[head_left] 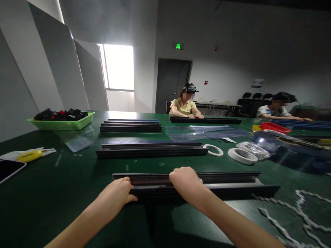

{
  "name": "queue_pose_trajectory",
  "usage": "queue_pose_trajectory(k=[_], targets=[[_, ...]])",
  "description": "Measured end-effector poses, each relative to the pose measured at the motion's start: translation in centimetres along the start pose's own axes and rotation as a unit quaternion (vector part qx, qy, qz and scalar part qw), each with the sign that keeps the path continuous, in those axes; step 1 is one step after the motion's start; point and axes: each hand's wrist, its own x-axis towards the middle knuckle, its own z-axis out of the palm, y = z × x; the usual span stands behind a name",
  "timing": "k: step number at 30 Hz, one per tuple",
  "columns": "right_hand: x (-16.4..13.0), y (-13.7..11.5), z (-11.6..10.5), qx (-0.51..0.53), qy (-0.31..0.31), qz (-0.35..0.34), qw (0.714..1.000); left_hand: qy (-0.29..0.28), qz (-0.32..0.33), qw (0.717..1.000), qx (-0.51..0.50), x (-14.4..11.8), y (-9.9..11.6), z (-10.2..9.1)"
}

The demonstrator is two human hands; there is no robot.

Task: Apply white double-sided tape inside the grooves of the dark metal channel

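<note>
Table (64, 179): nearest the person, a long rail (232, 184) lying crosswise, the left hand (117, 193) and right hand (184, 182) resting on its near edge. Behind it, a second stack of rails (150, 150); behind that, a third stack (130, 126). Far left, a basket (62, 124) with parts in it; near left, a knife (29, 156) and, at the edge, a phone (9, 169). Right of the second stack, tape rolls (241, 155). Near right, paper strips (289, 213). Across the table, two seated people.
</note>
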Motion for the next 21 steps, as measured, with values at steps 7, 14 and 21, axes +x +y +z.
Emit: queue_pose_trajectory(k=[7,14,21], targets=[[-0.5,1.3,0.4,0.008,0.025,-0.001,1.0,0.025,-0.009,0.997,0.078,0.3,-0.7,1.0],[-0.6,0.8,0.3,0.007,0.019,0.012,1.0,0.048,-0.027,0.989,0.136,0.1,0.1,1.6],[-0.4,0.7,0.8,0.014,0.012,0.024,1.0,0.04,-0.031,0.989,0.137,0.0,0.2,1.7]])
